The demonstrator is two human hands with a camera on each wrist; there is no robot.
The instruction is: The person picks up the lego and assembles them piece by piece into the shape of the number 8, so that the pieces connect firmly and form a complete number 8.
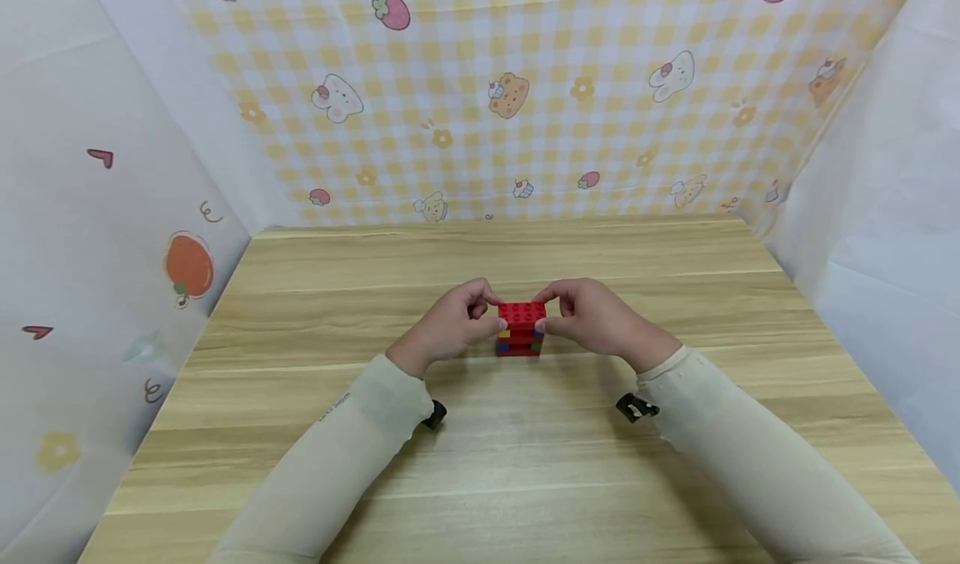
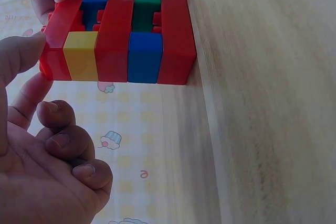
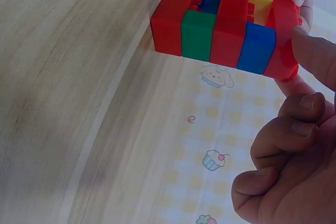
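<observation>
A small tower of toy building blocks (image 1: 519, 350) stands on the table, with three red layers spaced by smaller blocks. The top red block (image 1: 522, 312) shows its studs. A yellow block (image 2: 81, 56) and a blue block (image 2: 145, 57) fill the gaps on the left side; a blue block (image 3: 256, 49) and a green block (image 3: 198, 35) fill those on the right. My left hand (image 1: 457, 321) pinches the top red block at its left end between thumb and index finger. From the other end, my right hand (image 1: 588, 318) pinches the same block likewise. Both hands' other fingers curl below, off the blocks.
The wooden table (image 1: 480, 464) stretches around the tower. Behind it hangs a yellow checked cloth (image 1: 450, 89) with cartoon prints, and white cloth walls (image 1: 892, 172) flank both sides. Dark straps (image 1: 636, 407) show at the cuffs of both pale sleeves.
</observation>
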